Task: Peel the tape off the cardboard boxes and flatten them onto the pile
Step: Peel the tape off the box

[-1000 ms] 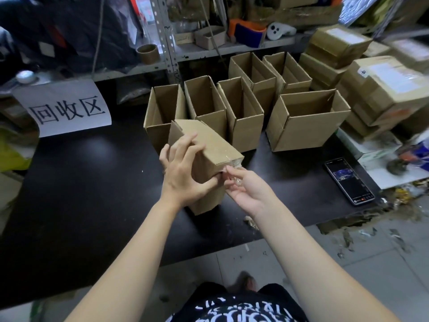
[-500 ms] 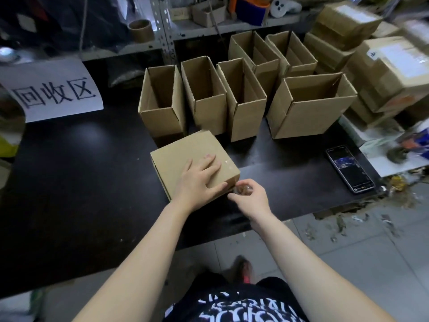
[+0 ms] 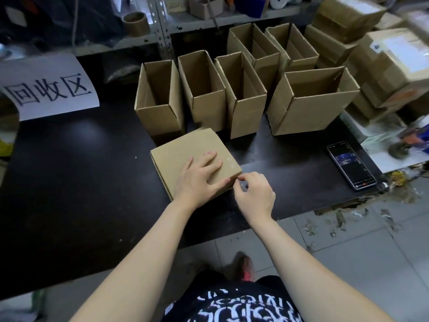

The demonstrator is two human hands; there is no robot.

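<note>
A small brown cardboard box (image 3: 181, 156) lies on the black table (image 3: 69, 182), its broad face up. My left hand (image 3: 199, 180) presses flat on that face with straight fingers. At the box's near right corner my right hand (image 3: 254, 194) has its fingers curled, and thumb and forefinger pinch clear tape (image 3: 240, 178) at the edge. Bits of clear tape shine on the box top near that corner. Behind it stand several open empty cardboard boxes (image 3: 160, 103), upright in a row.
A phone (image 3: 351, 165) lies on the table at the right. Sealed cartons (image 3: 383, 66) are stacked at the far right. A white sign (image 3: 48, 89) lies at the left. A metal shelf (image 3: 209, 22) runs behind. Tape scraps litter the floor (image 3: 348, 224).
The box, held up and tilted a second ago, now lies flat on the table under my left hand. My right hand has stayed at its near right corner.
</note>
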